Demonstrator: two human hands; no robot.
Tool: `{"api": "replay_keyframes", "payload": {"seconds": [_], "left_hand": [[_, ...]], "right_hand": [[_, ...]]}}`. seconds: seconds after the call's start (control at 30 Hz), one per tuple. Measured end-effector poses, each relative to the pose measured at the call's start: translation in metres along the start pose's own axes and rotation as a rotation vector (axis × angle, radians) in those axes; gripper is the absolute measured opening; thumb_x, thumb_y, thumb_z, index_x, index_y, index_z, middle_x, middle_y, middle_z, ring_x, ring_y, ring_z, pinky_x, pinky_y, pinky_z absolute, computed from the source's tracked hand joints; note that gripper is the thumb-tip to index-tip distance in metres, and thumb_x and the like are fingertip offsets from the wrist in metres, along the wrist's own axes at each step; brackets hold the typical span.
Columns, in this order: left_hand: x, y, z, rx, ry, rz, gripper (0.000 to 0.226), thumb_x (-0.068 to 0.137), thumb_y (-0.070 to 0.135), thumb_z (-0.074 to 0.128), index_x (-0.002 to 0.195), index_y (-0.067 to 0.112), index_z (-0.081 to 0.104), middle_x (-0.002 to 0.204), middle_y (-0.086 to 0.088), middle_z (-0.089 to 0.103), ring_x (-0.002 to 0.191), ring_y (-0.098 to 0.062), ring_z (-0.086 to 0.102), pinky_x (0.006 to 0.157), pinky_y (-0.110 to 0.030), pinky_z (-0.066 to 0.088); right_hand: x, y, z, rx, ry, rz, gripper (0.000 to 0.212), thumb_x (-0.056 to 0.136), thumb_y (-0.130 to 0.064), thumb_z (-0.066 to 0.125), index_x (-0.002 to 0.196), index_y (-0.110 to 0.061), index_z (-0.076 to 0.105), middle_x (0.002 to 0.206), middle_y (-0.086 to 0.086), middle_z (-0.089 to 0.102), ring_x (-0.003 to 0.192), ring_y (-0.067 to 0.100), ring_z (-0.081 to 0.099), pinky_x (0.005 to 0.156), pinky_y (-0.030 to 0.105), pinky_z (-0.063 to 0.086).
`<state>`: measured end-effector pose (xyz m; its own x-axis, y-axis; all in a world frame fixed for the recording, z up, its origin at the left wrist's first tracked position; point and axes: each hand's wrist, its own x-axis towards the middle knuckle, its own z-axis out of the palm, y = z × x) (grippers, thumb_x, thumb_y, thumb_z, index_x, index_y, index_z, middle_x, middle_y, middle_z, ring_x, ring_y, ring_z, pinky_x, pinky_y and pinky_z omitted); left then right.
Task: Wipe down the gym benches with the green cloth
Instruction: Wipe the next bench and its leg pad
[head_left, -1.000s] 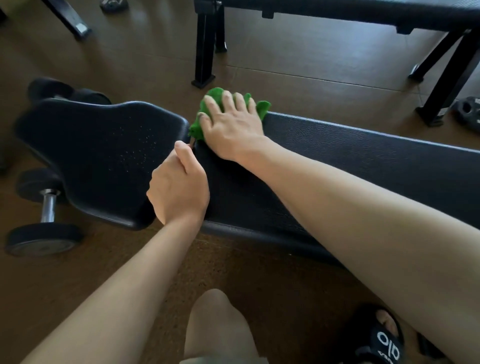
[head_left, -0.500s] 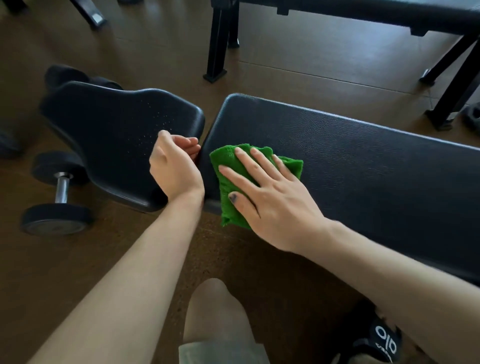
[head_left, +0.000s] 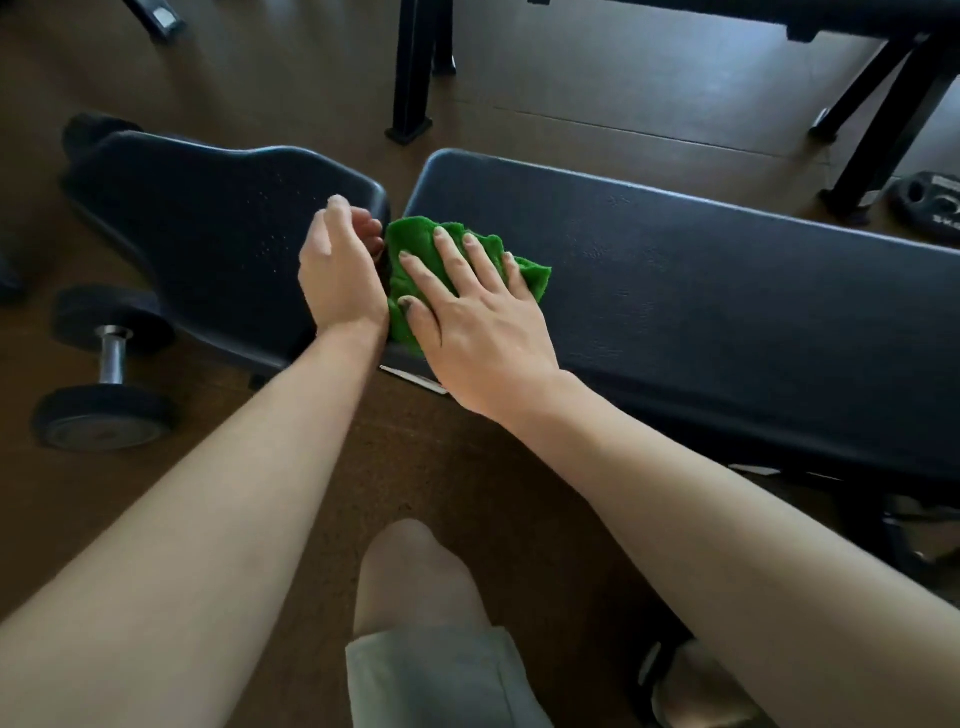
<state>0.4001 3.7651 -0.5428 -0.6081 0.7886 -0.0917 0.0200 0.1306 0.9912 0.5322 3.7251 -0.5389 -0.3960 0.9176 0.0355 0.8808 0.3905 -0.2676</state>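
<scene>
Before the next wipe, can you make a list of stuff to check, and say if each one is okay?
1. Cloth under the wiping hand: ok. The right hand presses flat on the green cloth.
2. Cloth on the pad: ok. It lies at the left end of the long bench pad.
3. Path along the pad free: ok. Nothing lies on the part in view.
4. Left hand out of the way: ok. The left hand rests with curled fingers at the edge of the seat pad, beside the cloth.
5. Cloth spread flat: not ok. It is bunched.
6. Cloth clean underneath: cannot tell, hidden.
</scene>
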Motion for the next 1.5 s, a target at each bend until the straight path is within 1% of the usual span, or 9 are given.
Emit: {"api": "replay_keyframes", "payload": {"seconds": [0.13,0.23,0.5,0.67,0.83,0.93,1.03,1.3,1.5], "left_hand": [[-0.012,0.004,-0.005,0.252,-0.287,0.093,0.042,0.105,0.046,0.029,0.114,0.034,0.068,0.119,0.014,0.067,0.116,-0.010,0.060,0.103,-0.031,0.043],[-0.025,-0.004,-0.005,0.383,-0.239,0.134,0.050,0.110,0.040,0.022,0.135,0.028,0.064,0.135,0.011,0.062,0.119,-0.005,0.051,0.092,-0.018,0.035],[-0.024,-0.017,0.000,0.329,-0.066,0.243,0.047,0.106,0.029,0.031,0.126,0.021,0.073,0.130,0.007,0.070,0.121,-0.006,0.059,0.093,-0.009,0.037],[-0.018,-0.018,-0.002,0.285,-0.089,0.232,0.050,0.100,0.032,0.032,0.123,0.024,0.075,0.126,0.008,0.072,0.119,-0.008,0.062,0.102,-0.021,0.042],[-0.021,-0.017,-0.003,0.235,-0.093,0.203,0.049,0.101,0.029,0.031,0.122,0.023,0.075,0.130,0.007,0.071,0.115,0.003,0.056,0.087,0.003,0.031],[-0.014,-0.017,-0.004,0.012,-0.127,0.059,0.049,0.100,0.033,0.033,0.119,0.021,0.076,0.124,0.006,0.073,0.116,-0.001,0.062,0.100,-0.010,0.041],[-0.012,-0.013,-0.005,-0.275,-0.145,-0.116,0.052,0.108,0.030,0.029,0.127,0.003,0.068,0.127,-0.008,0.072,0.122,-0.015,0.065,0.104,-0.024,0.049],[-0.022,-0.015,-0.038,-0.427,-0.182,-0.283,0.057,0.108,0.048,0.022,0.135,0.016,0.060,0.130,-0.005,0.070,0.122,-0.021,0.065,0.104,-0.038,0.051],[-0.015,-0.012,-0.080,-0.249,0.051,-0.172,0.040,0.109,0.027,0.028,0.131,0.016,0.060,0.137,-0.001,0.064,0.129,-0.011,0.057,0.115,-0.032,0.042]], "right_hand": [[-0.047,0.035,-0.009,-0.109,0.017,0.001,0.057,0.108,-0.057,0.022,0.163,-0.039,0.022,0.172,0.003,0.015,0.160,0.026,0.010,0.130,0.050,0.009],[-0.088,0.077,-0.016,-0.187,0.046,0.030,0.060,0.107,-0.059,0.025,0.162,-0.036,0.025,0.171,0.006,0.022,0.158,0.028,0.019,0.128,0.051,0.018],[-0.061,0.059,-0.011,-0.226,0.015,-0.071,0.064,0.105,-0.060,0.028,0.162,-0.032,0.028,0.170,0.012,0.023,0.157,0.037,0.021,0.125,0.058,0.022],[-0.021,0.021,0.000,-0.178,0.003,-0.162,0.064,0.105,-0.061,0.032,0.163,-0.035,0.023,0.172,0.008,0.017,0.159,0.033,0.013,0.127,0.056,0.016],[-0.080,0.081,-0.017,-0.268,0.013,-0.243,0.068,0.106,-0.053,0.043,0.165,-0.034,0.015,0.172,0.009,0.015,0.159,0.031,0.014,0.127,0.054,0.021],[-0.077,0.083,-0.019,-0.271,-0.040,-0.241,0.066,0.107,-0.052,0.037,0.165,-0.034,0.012,0.173,0.008,0.013,0.159,0.033,0.012,0.126,0.056,0.022],[-0.047,0.064,-0.015,-0.247,-0.068,-0.304,0.065,0.107,-0.054,0.033,0.165,-0.032,0.015,0.172,0.010,0.014,0.159,0.035,0.013,0.126,0.057,0.022],[0.013,-0.004,0.006,-0.113,-0.040,-0.317,0.061,0.106,-0.058,0.030,0.163,-0.035,0.023,0.173,0.007,0.015,0.159,0.034,0.010,0.129,0.055,0.011],[0.041,-0.026,0.006,-0.038,-0.049,-0.369,0.047,0.105,-0.052,0.038,0.139,-0.028,0.058,0.154,0.003,0.048,0.153,0.033,0.029,0.127,0.057,0.014]]}}
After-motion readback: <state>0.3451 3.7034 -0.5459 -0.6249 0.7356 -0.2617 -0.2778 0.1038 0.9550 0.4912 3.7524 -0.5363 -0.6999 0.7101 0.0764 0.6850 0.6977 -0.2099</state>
